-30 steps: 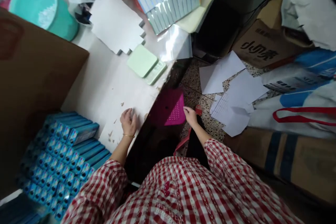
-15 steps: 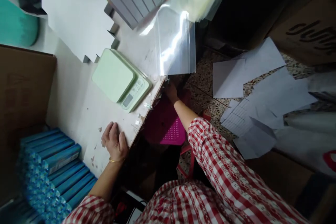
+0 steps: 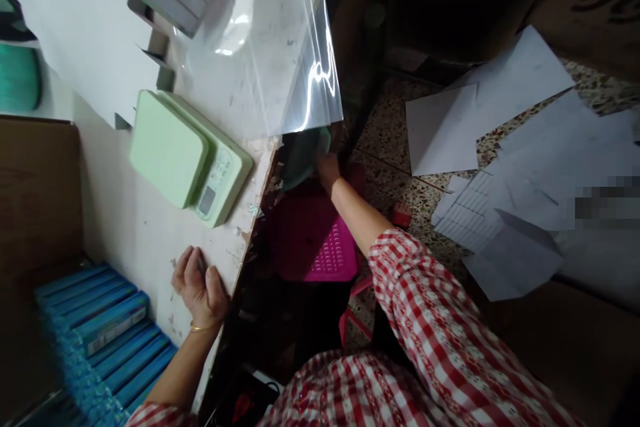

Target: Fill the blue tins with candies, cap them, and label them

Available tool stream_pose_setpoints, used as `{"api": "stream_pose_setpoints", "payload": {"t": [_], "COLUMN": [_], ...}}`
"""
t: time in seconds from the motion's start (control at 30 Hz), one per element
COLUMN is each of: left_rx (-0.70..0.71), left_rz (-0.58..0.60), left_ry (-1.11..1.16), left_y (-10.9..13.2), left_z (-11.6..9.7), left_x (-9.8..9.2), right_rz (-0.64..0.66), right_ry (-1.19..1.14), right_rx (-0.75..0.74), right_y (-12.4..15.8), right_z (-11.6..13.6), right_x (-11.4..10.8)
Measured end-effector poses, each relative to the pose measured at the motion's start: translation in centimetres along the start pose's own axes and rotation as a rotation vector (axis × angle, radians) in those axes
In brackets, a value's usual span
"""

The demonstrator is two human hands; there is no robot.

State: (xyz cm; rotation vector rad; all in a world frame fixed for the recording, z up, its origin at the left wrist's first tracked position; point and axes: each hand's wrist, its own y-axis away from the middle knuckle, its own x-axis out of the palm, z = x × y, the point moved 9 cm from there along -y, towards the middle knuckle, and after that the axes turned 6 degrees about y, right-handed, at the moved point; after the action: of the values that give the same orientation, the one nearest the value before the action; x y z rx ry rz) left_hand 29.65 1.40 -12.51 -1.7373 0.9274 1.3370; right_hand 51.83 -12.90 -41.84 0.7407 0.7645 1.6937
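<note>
Below the table edge, my right hand [image 3: 329, 172] closes on the rim of a dull green bowl [image 3: 300, 163]. Part of the bowl is hidden by the table corner and a clear plastic sheet, and its inside is too dark to make out. A magenta plastic stool [image 3: 320, 240] with a perforated seat stands just beneath that hand. My left hand [image 3: 203, 288] rests on the table near its front edge, fingers loosely bent and thumb apart, holding nothing that I can see. Beyond it lies a pale green kitchen scale [image 3: 187, 157].
Blue boxes [image 3: 110, 340] are stacked at the lower left, near a brown carton [image 3: 37, 193]. Clear plastic sheets [image 3: 280, 60] overhang the table [image 3: 135, 227] corner. White card [image 3: 75, 27] lies at the back. Loose papers [image 3: 520, 167] cover the floor at right.
The green bowl has come into view below the table edge at my right hand. My left hand stays on the table. The view has shifted, so the scale and sheets appear further left.
</note>
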Motion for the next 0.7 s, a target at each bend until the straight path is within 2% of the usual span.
{"api": "stream_pose_setpoints", "payload": {"t": [0.07, 0.17, 0.27, 0.33, 0.37, 0.43, 0.5, 0.6, 0.7], "left_rx": [-0.001, -0.019, -0.037, -0.031, -0.028, -0.021, 0.003, 0.042, 0.016], "left_rz": [-0.003, 0.004, 0.008, -0.002, -0.006, -0.008, -0.015, -0.032, -0.008], "left_ry": [-0.005, -0.016, -0.016, -0.011, -0.008, -0.004, -0.004, -0.013, -0.019], "left_y": [0.0, -0.1, -0.1, -0.1, -0.1, -0.1, -0.1, -0.2, -0.3], "left_z": [0.0, 0.1, 0.1, 0.0, 0.0, 0.0, -0.3, -0.9, -1.0], "left_x": [0.0, 0.1, 0.1, 0.0, 0.0, 0.0, -0.1, -0.3, -0.2], "right_rz": [0.001, -0.107, -0.327, -0.480, -0.539, -0.648, -0.713, -0.747, -0.757], "right_ry": [-0.057, -0.125, -0.224, -0.304, -0.341, -0.408, -0.452, -0.524, -0.566], "right_rx": [0.007, 0.015, 0.033, 0.058, 0.071, 0.106, 0.143, 0.200, 0.234], "right_y": [1.5, 3.5, 4.2, 3.5, 2.8, 1.1, -1.0, -4.1, -6.7], "right_z": [0.1, -0.6, -3.0, -5.6, -7.1, -10.0, -12.7, -16.0, -18.1], "right_x": [-3.6, -11.4, -20.2, -24.8, -26.5, -28.7, -29.4, -28.7, -27.2]}}
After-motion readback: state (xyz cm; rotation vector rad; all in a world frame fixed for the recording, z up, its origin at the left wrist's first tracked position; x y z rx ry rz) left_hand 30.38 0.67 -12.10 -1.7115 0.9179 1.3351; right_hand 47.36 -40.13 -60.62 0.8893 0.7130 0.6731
